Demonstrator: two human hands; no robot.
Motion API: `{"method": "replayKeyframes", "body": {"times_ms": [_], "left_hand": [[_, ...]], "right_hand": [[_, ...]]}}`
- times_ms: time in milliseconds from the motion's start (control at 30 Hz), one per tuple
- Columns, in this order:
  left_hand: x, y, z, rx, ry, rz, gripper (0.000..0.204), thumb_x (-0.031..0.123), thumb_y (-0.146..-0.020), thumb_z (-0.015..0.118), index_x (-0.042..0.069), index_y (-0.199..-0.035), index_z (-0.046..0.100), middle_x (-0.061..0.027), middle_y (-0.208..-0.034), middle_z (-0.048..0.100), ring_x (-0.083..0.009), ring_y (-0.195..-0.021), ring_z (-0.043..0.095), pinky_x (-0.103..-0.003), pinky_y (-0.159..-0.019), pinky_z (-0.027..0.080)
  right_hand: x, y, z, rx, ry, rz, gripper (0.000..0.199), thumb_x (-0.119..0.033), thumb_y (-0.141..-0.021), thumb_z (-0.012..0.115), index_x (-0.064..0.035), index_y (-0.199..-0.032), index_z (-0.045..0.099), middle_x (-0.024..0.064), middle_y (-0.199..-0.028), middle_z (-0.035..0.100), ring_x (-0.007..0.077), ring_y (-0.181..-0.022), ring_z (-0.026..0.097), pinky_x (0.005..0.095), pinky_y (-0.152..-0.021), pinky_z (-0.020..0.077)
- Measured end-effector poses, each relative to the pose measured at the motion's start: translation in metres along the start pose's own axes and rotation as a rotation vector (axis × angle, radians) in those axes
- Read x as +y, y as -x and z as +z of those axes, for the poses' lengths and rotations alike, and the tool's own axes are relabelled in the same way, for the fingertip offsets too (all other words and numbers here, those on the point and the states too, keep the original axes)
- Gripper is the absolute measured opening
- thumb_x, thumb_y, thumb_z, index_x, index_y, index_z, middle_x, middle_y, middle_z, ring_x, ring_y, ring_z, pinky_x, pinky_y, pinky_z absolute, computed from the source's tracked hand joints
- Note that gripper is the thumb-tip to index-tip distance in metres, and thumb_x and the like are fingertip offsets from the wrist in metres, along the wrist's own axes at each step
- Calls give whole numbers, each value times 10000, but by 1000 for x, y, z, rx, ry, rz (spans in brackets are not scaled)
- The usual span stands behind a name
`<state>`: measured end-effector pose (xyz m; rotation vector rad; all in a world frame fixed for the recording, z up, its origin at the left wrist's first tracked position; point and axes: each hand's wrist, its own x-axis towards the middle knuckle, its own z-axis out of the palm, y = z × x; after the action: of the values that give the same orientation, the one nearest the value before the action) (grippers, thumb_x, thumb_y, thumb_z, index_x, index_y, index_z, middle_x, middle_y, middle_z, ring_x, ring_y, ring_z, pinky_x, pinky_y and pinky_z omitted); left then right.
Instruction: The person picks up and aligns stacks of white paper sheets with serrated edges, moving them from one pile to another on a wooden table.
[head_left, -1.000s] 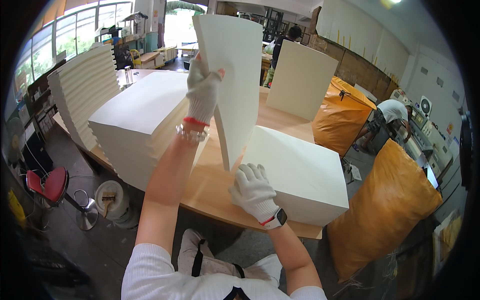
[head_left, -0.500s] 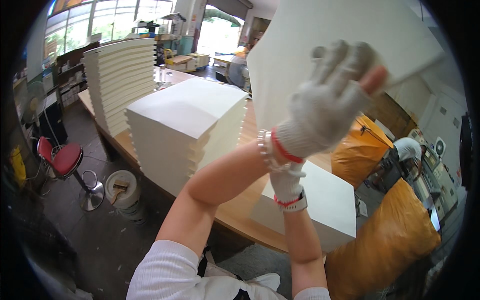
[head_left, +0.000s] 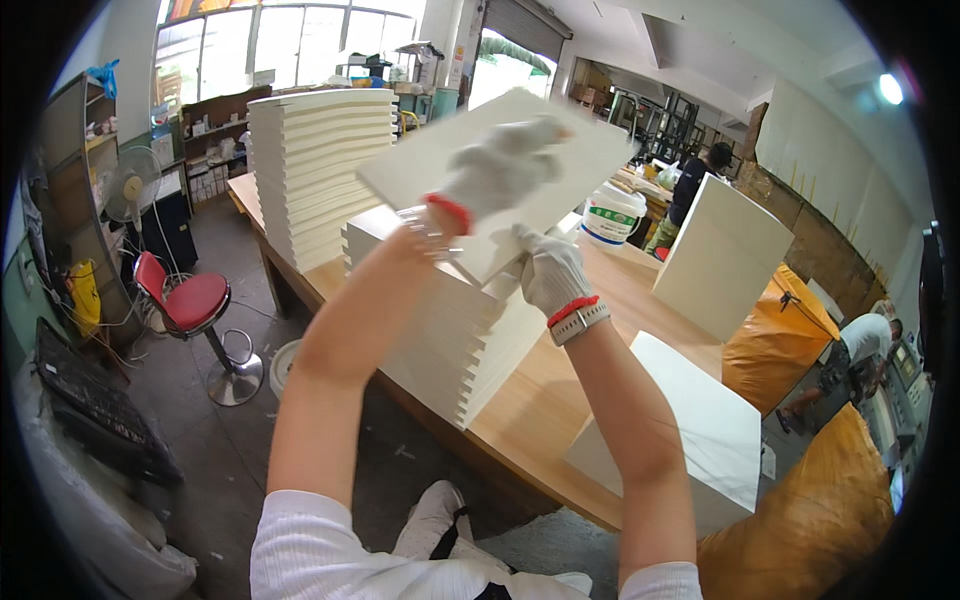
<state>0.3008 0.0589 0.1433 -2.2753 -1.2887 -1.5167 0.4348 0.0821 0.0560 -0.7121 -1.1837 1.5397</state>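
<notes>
A white rectangular paper slab (head_left: 405,170) is held tilted above the middle paper stack (head_left: 425,335), whose right side has notched, staggered edges. My gloved right hand (head_left: 555,272) is closed on the slab's near right corner. My gloved left hand (head_left: 500,168), blurred by motion, lies over the slab's upper face with its fingers stretched out. I cannot tell whether the slab touches the stack beneath. A taller paper stack (head_left: 325,175) with staggered edges stands to the left. Near my right forearm lies a low white paper stack (head_left: 690,410).
Wooden tabletop (head_left: 625,300) carries a white paper block (head_left: 725,255) and a white bucket (head_left: 610,215). Orange sacks (head_left: 805,510) stand at the right. Left are a red stool (head_left: 197,300) and a fan (head_left: 135,183). Two people work beyond, one in dark clothing (head_left: 692,185).
The slab has come down and left from high in front of me. My left hand moved left with it, and my right hand, partly hidden before, now shows on its corner. My view has turned right.
</notes>
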Motion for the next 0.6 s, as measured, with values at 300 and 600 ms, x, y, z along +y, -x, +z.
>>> {"method": "replayKeyframes", "body": {"times_ms": [300,600], "left_hand": [[-147,122,-178,-164,-182,-714,476,409,-953,669,183,-1371,635,-2,-1134,717,-119,-991,637,-287,-917,510],[-191,164,-183,-82,370,-566,485,146,-938,699,106,-1414,610,20,-1184,647,-87,-1000,613,-262,-885,528]], "right_hand": [[-44,39,26,-179,1324,-511,656,-571,-972,598,34,-1224,626,240,-930,723,344,-805,726,457,-665,567],[-21,79,53,-213,1518,-671,443,-421,-932,677,6,-1030,615,235,-820,663,383,-784,698,492,-634,549]]}}
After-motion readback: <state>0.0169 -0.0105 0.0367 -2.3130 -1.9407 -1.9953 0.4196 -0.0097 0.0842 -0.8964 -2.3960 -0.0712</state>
